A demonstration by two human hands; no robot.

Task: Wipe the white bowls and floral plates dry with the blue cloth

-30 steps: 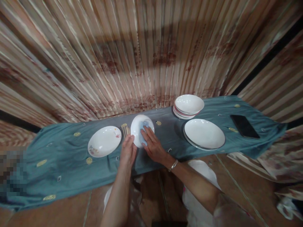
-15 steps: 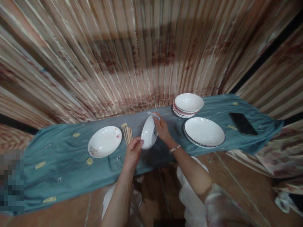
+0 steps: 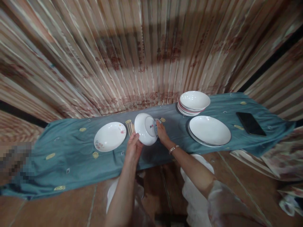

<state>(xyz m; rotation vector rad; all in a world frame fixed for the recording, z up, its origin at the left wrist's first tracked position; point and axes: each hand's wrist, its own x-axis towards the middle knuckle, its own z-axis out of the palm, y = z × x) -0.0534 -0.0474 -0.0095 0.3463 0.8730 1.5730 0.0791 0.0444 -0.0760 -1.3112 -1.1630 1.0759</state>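
Observation:
A white bowl is tipped on its side above the table, its underside with a small dark and red mark facing me. My left hand grips its near left rim between thumb and fingers. At the bowl's right side, my right hand is closed on a pale bluish cloth, which lies against the bowl. Behind the bowl, partly covered by it, lie several wooden chopsticks. To their left sits a white oval plate with a floral print.
A stack of bowls with reddish edges stands at the back right, and stacked white plates lie nearer. Farther right is a black phone. A teal patterned cloth covers the narrow table. A striped curtain hangs behind.
The bowl has been turned so that its underside now faces me more fully. My right hand with the cloth has shifted down along the bowl's right side. The view has moved slightly left.

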